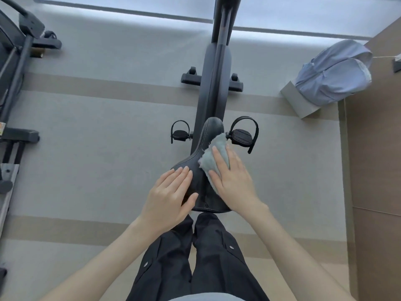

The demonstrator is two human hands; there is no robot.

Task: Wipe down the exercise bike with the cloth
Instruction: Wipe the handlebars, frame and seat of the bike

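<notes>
The left hand lies flat-fingered, steadying the saddle, while the right hand's spread fingers press the cloth flat to wipe.

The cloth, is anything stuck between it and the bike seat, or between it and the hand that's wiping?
Nothing visible. The right hand lies flat on the cloth, and the cloth lies straight on the seat. The left hand rests bare on the seat's left side, beside the cloth, not in its way.
</notes>
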